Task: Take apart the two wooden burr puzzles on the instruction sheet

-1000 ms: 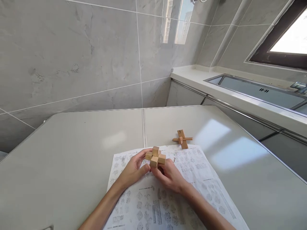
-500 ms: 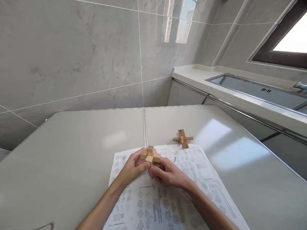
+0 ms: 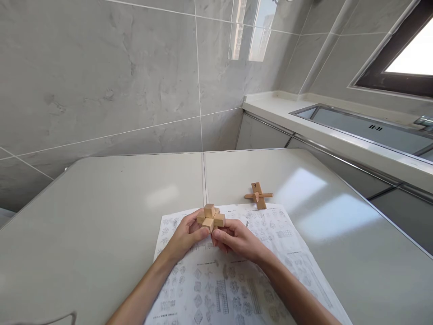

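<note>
A light wooden interlocking block puzzle point(image 3: 210, 217), cross-shaped with square ends, is held just above a printed sheet of diagrams point(image 3: 237, 280). My left hand point(image 3: 186, 237) grips it from the left and below, fingers curled round it. From the right, my right hand point(image 3: 235, 239) pinches its lower part with closed fingers. A second, thinner wooden cross puzzle point(image 3: 258, 196) lies on the table beyond the sheet's far edge, apart from both hands.
The grey table point(image 3: 101, 212) has a seam down its middle and stands against a tiled wall. To the right runs a counter point(image 3: 338, 135) with a sunken steel sink under a window. A gap separates table and counter.
Both hands have carried the block puzzle slightly left and away from me, turning it a little. The small cross puzzle has not moved.
</note>
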{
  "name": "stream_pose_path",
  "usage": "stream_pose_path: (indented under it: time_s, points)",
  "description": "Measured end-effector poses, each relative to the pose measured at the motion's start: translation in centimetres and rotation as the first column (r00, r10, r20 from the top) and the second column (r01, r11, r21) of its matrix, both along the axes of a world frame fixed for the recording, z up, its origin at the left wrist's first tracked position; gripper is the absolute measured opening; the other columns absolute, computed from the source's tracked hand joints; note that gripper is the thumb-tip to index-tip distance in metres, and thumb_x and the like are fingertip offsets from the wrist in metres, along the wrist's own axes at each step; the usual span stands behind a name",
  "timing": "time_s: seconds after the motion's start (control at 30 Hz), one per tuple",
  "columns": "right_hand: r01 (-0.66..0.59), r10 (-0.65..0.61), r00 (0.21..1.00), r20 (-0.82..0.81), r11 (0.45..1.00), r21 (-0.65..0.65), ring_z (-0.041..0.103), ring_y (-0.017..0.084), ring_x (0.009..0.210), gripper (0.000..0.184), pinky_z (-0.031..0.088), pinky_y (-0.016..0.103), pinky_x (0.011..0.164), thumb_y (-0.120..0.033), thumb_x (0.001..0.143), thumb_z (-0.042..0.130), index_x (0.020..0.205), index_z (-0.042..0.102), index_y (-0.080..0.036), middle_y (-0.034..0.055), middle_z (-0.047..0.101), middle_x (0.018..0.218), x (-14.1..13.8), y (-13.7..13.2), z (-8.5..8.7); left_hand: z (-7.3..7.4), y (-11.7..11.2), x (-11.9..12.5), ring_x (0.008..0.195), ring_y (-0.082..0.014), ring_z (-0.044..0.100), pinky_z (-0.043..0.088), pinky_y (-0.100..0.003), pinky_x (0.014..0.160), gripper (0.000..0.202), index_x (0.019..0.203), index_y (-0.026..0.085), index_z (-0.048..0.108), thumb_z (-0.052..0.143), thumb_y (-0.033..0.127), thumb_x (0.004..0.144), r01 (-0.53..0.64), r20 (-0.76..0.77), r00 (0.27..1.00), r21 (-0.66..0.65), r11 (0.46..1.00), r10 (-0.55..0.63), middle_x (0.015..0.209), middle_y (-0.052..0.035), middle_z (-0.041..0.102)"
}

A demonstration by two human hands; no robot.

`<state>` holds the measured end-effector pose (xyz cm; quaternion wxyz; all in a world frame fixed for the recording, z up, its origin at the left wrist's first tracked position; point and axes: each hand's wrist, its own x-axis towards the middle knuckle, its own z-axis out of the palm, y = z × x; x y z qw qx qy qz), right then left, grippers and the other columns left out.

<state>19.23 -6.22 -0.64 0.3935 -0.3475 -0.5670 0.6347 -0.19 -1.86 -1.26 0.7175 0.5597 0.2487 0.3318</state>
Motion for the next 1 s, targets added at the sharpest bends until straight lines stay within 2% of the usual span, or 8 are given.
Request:
stream_pose_path:
  time_s: [0.17, 0.37, 0.47, 0.6, 0.7, 0.8, 0.9, 1.0]
  points:
    - [0.063, -0.064, 0.998, -0.024, 0.997, -0.037, 0.047, 0.010, 0.056, 0.034, 0.039, 0.026, 0.056, -0.053, 0.097, 0.065, 0.090, 0.063, -0.019, -0.0005, 0.061, 0.077, -0.02, -0.01, 0.31, 0.20, -0.09, 0.06, 0.085, -0.0229, 0.066, 0.053, -0.040, 0.090, 0.052, 0.121, 0.019, 0.068, 0.080, 0.051, 0.083, -0.057, -0.010, 0.998, 0.007, 0.998, 0.057, 0.093, -0.0058, 0.068]
    - [0.238, -0.252, 0.960, -0.121, 0.963, -0.124, 0.049, 0.009, 0.053, 0.035, 0.034, 0.024, 0.049, -0.052, 0.096, 0.067, 0.112, 0.059, -0.021, -0.0021, 0.063, 0.081, 0.22, 0.07, -0.01, 0.51, -0.03, 0.29, 0.120, -0.0321, 0.063, 0.047, -0.044, 0.107, 0.057, 0.126, 0.021, 0.067, 0.088, 0.043, 0.077, -0.207, -0.038, 0.977, 0.047, 0.977, 0.209, 0.123, -0.0123, 0.069]
    - [0.215, -0.236, 0.962, -0.137, 0.965, -0.150, 0.048, 0.010, 0.051, 0.036, 0.032, 0.023, 0.046, -0.057, 0.099, 0.062, 0.102, 0.058, -0.021, -0.0025, 0.062, 0.076, 0.29, 0.05, -0.14, 0.53, -0.10, 0.47, 0.127, -0.0336, 0.060, 0.042, -0.049, 0.114, 0.060, 0.126, 0.021, 0.066, 0.091, 0.038, 0.074, -0.252, -0.066, 0.964, 0.088, 0.964, 0.258, 0.131, -0.0133, 0.067]
    - [0.111, -0.118, 0.992, -0.043, 0.984, -0.137, 0.044, 0.011, 0.048, 0.045, 0.034, 0.024, 0.046, -0.062, 0.100, 0.057, 0.083, 0.058, -0.020, -0.0036, 0.054, 0.057, 0.40, -0.02, 0.08, 0.35, -0.24, 0.70, 0.130, -0.0327, 0.058, 0.040, -0.052, 0.117, 0.068, 0.130, 0.024, 0.063, 0.094, 0.030, 0.070, -0.305, -0.102, 0.941, 0.151, 0.940, 0.322, 0.133, -0.0122, 0.065]
    - [0.075, -0.079, 0.997, -0.026, 0.989, -0.129, 0.044, 0.011, 0.049, 0.047, 0.035, 0.025, 0.048, -0.064, 0.098, 0.058, 0.084, 0.061, -0.019, -0.0027, 0.054, 0.058, 0.51, -0.04, 0.36, 0.21, -0.33, 0.75, 0.133, -0.0328, 0.056, 0.040, -0.053, 0.118, 0.073, 0.134, 0.026, 0.062, 0.095, 0.028, 0.069, -0.304, -0.111, 0.940, 0.153, 0.940, 0.322, 0.135, -0.0117, 0.065]
    - [0.098, -0.099, 0.995, -0.001, 0.987, -0.129, 0.044, 0.011, 0.050, 0.048, 0.033, 0.025, 0.048, -0.064, 0.098, 0.058, 0.085, 0.063, -0.019, -0.0027, 0.054, 0.058, 0.46, -0.01, 0.43, 0.18, -0.44, 0.69, 0.137, -0.0322, 0.054, 0.038, -0.051, 0.120, 0.077, 0.140, 0.029, 0.060, 0.094, 0.029, 0.071, -0.280, -0.123, 0.946, 0.146, 0.949, 0.299, 0.138, -0.0107, 0.065]
    - [0.195, -0.190, 0.979, 0.071, 0.978, -0.071, 0.043, 0.012, 0.051, 0.045, 0.034, 0.026, 0.050, -0.063, 0.098, 0.058, 0.090, 0.065, -0.019, -0.0038, 0.052, 0.057, 0.12, 0.04, 0.11, 0.35, -0.58, 0.61, 0.139, -0.0317, 0.054, 0.039, -0.048, 0.120, 0.079, 0.150, 0.032, 0.052, 0.088, 0.037, 0.080, -0.234, -0.110, 0.963, 0.124, 0.964, 0.248, 0.146, -0.0111, 0.062]
    - [0.288, -0.291, 0.943, 0.164, 0.957, 0.043, 0.048, 0.014, 0.054, 0.041, 0.039, 0.028, 0.054, -0.060, 0.097, 0.060, 0.088, 0.066, -0.020, -0.0025, 0.053, 0.061, -0.30, 0.09, -0.37, 0.68, -0.71, 0.59, 0.139, -0.0321, 0.055, 0.042, -0.048, 0.119, 0.068, 0.152, 0.027, 0.051, 0.076, 0.046, 0.091, -0.217, -0.108, 0.968, 0.078, 0.973, 0.225, 0.150, -0.0137, 0.059]
